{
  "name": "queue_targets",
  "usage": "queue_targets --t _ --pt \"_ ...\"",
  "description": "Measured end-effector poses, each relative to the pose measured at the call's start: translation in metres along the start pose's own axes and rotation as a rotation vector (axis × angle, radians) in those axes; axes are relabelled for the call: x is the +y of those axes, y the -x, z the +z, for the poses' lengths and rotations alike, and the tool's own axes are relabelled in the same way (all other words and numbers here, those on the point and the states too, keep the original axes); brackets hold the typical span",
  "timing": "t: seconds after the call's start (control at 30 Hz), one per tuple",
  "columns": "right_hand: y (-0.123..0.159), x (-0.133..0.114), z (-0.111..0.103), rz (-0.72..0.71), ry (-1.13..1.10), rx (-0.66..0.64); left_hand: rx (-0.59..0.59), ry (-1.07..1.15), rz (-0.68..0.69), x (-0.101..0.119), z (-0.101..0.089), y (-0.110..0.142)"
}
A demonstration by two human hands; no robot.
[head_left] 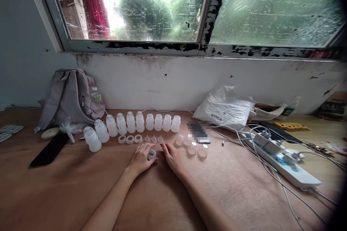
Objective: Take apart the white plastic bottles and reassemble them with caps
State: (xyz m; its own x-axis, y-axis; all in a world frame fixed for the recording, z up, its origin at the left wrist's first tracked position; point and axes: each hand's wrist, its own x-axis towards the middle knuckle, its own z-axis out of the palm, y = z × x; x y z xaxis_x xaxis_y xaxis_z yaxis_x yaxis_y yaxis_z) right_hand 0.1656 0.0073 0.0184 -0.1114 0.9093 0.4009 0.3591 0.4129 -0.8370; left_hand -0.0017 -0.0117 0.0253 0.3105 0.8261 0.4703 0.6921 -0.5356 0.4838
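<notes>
My left hand (141, 158) curls around a translucent bottle collar ring (151, 154) on the table, thumb at its near side. Close by on the right is my right hand (171, 155), its fingers bent together and their tips by the rightmost of three clear nipples (160, 139); whether something is pinched there is hidden. Left of the nipples lie three white collar rings (130, 139). Behind them stands a row of frosted baby bottles (121, 124), some with domed tops. Several clear round caps (191, 150) lie to the right of my right hand.
A grey backpack (70, 95) and a black phone (49, 151) are at the left. To the right are a partly blurred phone (200, 133), a silvery plastic bag (225, 108) and a white power strip (295, 173) with tangled cables. A wall with a window rises behind.
</notes>
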Motion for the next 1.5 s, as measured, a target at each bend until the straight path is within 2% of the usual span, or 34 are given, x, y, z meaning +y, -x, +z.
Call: queue_targets --t 0.17,0.27,0.37,0.43,0.53,0.63,0.73,0.87,0.97,1.07,1.27,1.5 --pt "0.0 -0.001 -0.001 -0.019 0.025 -0.001 0.109 0.194 -0.207 -0.004 0.001 -0.002" --pt "0.005 -0.006 -0.001 -0.123 0.019 -0.019 0.153 0.392 -0.335 -0.005 0.003 -0.004" --pt "0.012 -0.013 0.002 -0.242 0.063 -0.038 0.131 0.603 -0.423 -0.001 0.005 -0.004" --pt "0.016 -0.017 0.006 -0.272 0.114 -0.049 0.088 0.657 -0.432 0.004 0.007 -0.003" --pt "0.019 -0.017 0.013 -0.286 0.174 -0.024 0.034 0.791 -0.464 0.012 0.011 -0.001" --pt "0.017 -0.012 0.015 -0.237 0.204 0.03 0.048 0.878 -0.533 0.018 0.013 0.0" --pt "0.014 -0.009 0.012 -0.153 0.225 0.07 0.056 0.798 -0.509 0.022 0.013 0.002" --pt "0.011 -0.013 0.007 -0.061 0.207 0.087 -0.002 0.594 -0.311 0.027 0.008 0.005" --pt "0.01 -0.018 0.006 -0.017 0.173 0.082 0.004 0.42 -0.227 0.029 0.007 0.007" --pt "0.011 -0.021 0.007 0.012 0.124 0.065 0.029 0.323 -0.196 0.029 0.007 0.009" --pt "0.011 -0.018 0.01 0.078 0.042 0.084 0.058 0.269 -0.167 0.028 0.009 0.01" --pt "0.012 -0.017 0.01 0.091 -0.038 0.081 0.033 0.211 -0.124 0.027 0.012 0.012"
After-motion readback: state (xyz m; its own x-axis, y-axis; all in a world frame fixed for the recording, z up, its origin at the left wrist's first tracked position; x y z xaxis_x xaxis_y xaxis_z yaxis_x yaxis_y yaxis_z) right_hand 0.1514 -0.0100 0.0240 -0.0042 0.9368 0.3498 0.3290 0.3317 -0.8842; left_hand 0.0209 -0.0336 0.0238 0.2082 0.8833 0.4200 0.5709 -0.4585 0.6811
